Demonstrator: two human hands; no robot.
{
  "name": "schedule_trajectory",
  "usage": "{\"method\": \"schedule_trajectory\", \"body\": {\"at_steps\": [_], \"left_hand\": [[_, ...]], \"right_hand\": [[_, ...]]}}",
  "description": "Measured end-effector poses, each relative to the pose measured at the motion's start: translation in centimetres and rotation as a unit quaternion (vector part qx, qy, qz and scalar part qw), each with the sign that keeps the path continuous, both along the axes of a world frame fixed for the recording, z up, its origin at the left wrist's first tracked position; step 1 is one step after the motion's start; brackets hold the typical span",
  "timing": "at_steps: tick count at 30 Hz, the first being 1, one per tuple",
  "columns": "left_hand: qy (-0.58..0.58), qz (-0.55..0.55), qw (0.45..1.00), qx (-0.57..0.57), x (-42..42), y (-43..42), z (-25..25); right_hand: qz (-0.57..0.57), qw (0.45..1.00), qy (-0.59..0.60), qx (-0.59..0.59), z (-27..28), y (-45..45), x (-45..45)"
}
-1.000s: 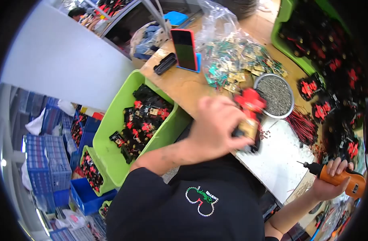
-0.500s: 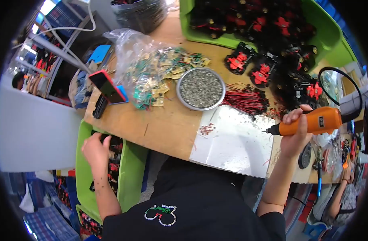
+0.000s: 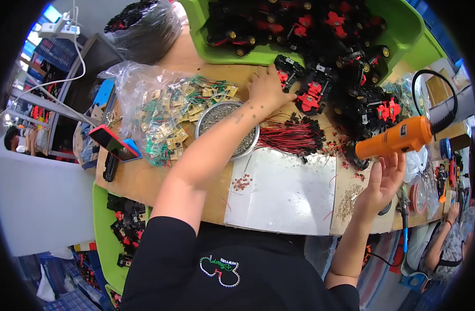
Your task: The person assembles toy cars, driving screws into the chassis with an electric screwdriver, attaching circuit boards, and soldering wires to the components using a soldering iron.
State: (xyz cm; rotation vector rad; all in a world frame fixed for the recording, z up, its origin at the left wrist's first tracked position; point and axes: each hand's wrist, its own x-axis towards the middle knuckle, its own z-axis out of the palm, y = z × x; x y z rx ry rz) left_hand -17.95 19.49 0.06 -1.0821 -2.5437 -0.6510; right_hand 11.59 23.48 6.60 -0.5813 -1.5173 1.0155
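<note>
My left hand point(image 3: 266, 92) reaches across the table, its thumb and fingers around the left end of a black-and-red toy car chassis point(image 3: 289, 71). Beside that chassis lies a similar toy car chassis point(image 3: 312, 92). My right hand point(image 3: 383, 182) is open, palm turned up and fingers spread, just under an orange electric screwdriver point(image 3: 395, 138). The screwdriver's tip points left, and a black cable runs from its rear end. Below my left forearm a round metal bowl point(image 3: 254, 142) of small screws is partly hidden. Red and black wires point(image 3: 292, 136) lie in a bundle to its right.
A green bin point(image 3: 408, 36) full of chassis stands at the back. Circuit boards with wires point(image 3: 167, 122) spill from a plastic bag. A phone point(image 3: 114, 142) leans at left. Small copper-coloured discs point(image 3: 241, 182) lie on a white sheet point(image 3: 284, 199). Another green bin point(image 3: 105, 236) sits lower left.
My left hand has moved from the lower-left green bin up to a chassis on the table. My right hand has let go of the screwdriver and lowered slightly. The view has shifted.
</note>
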Motion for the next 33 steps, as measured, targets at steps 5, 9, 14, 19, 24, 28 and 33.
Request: {"method": "schedule_trajectory", "body": {"at_steps": [5,9,14,19,24,28,33], "left_hand": [[-0.112,-0.059,0.991,-0.034,-1.6,0.8,1.8],[-0.009,-0.125,0.984,0.126,-3.6,-0.4,3.2],[-0.063,-0.147,0.983,0.094,-3.5,-3.2,3.5],[-0.119,-0.109,0.975,0.153,-3.3,-4.4,4.4],[-0.263,-0.132,0.934,0.201,0.1,-8.4,9.7],[-0.438,-0.238,0.852,0.163,4.0,-13.2,12.1],[-0.427,-0.303,0.852,-0.01,9.0,-17.0,9.7]], "right_hand": [[0.02,0.997,-0.077,0.025,-2.0,-0.3,1.6],[0.052,0.946,-0.309,0.087,-1.7,-0.6,-0.7],[0.074,0.904,-0.367,0.206,-4.6,-0.5,-3.6],[0.134,0.861,-0.399,0.284,-5.2,-1.4,-6.0],[0.158,0.873,-0.365,0.281,-5.5,-0.4,-6.9],[0.22,0.904,-0.36,-0.066,-3.6,0.4,-5.7],[0.263,0.845,-0.457,-0.091,-2.3,-0.3,-1.6]]}}
